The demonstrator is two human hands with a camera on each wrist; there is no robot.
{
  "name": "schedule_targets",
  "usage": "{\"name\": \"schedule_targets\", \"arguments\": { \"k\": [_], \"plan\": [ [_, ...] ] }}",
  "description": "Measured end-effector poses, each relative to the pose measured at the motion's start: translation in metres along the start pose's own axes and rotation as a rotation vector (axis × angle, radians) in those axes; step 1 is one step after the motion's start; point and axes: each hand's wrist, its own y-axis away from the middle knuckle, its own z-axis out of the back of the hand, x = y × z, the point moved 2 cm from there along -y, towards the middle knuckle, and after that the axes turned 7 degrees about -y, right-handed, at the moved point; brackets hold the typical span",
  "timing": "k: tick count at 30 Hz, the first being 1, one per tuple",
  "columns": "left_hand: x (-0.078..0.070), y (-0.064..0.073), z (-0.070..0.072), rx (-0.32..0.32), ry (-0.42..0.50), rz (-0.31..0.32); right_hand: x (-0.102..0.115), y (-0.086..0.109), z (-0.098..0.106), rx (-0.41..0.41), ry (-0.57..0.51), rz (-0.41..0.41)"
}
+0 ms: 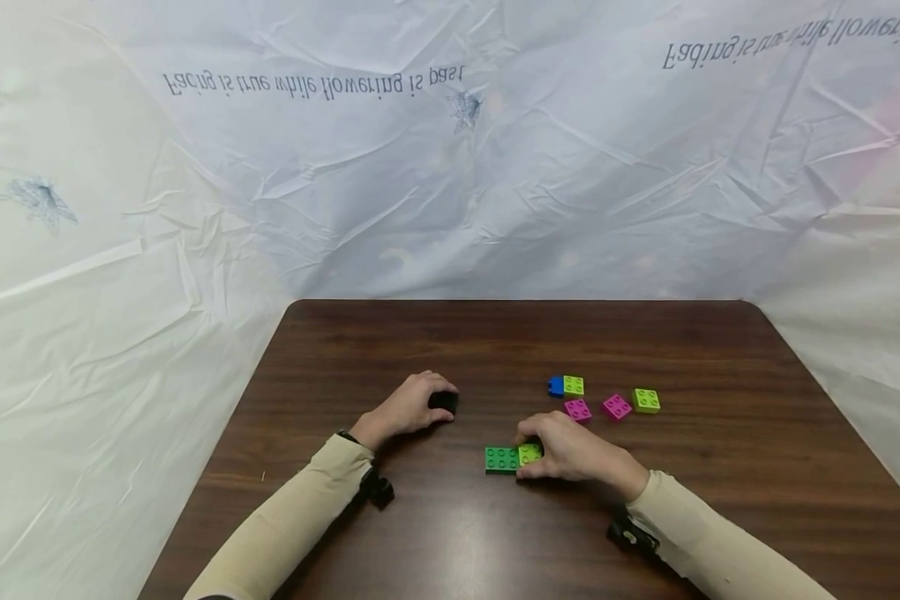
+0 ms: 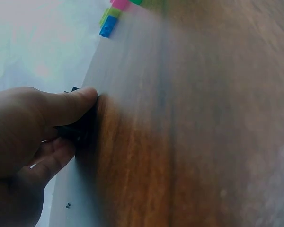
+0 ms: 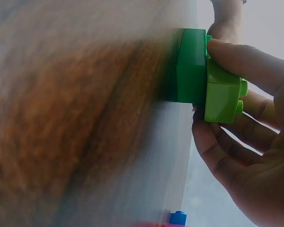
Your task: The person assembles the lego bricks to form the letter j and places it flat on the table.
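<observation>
My left hand [image 1: 412, 406] pinches a small black block [image 1: 443, 402] at the left of the table; in the left wrist view the thumb and fingers cover much of it. My right hand [image 1: 570, 448] holds a lime toy brick [image 3: 222, 92] between thumb and fingers. That brick sits on one end of a longer green toy brick [image 3: 191, 66], its studs facing away from the green one. From the head view, the green brick [image 1: 502, 460] extends to the left of the right hand, on or just above the tabletop.
Beyond the right hand lie a blue brick [image 1: 556, 387] beside a lime brick [image 1: 573, 386], two magenta bricks, one nearer the hand [image 1: 577, 410] and one farther right [image 1: 617, 407], and another lime brick [image 1: 647, 401]. The brown wooden table [image 1: 390, 325] ends at a white printed sheet [image 1: 420, 208].
</observation>
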Motion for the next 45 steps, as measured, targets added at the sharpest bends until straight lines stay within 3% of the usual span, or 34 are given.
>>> {"name": "schedule_targets", "arguments": {
  "k": [20,45],
  "plan": [
    [-0.003,0.000,-0.001,-0.017,-0.032,-0.004,0.000,0.003,-0.001,-0.014,0.006,0.027],
    [-0.013,0.001,0.014,-0.083,0.004,-0.018,0.001,0.002,-0.001,-0.010,0.001,0.023]
  ]
}}
